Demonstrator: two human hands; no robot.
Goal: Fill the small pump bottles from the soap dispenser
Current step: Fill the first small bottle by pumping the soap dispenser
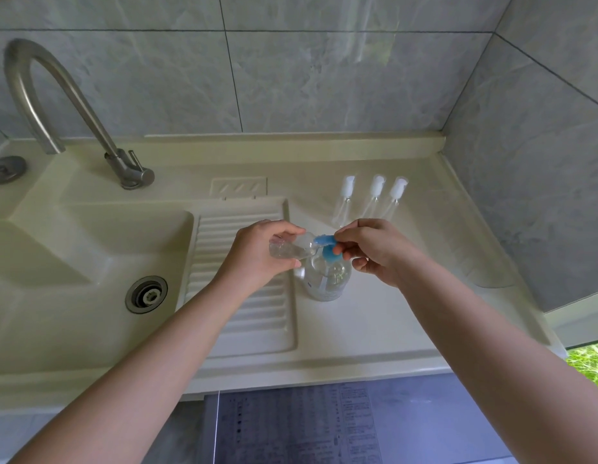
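Note:
A clear soap dispenser (327,279) with a blue pump head (326,241) stands on the cream counter (374,323). My left hand (260,251) grips a small clear bottle (289,251), tilted on its side, its mouth against the blue nozzle. My right hand (371,249) pinches the blue pump head from the right. Three small pump bottles with white caps (373,199) lie side by side on the counter behind my hands.
A sink basin (90,262) with a metal drain (146,294) lies to the left, beside a ribbed drainboard (244,296). A curved metal tap (56,105) rises at the back left. Grey tiled walls close the back and right.

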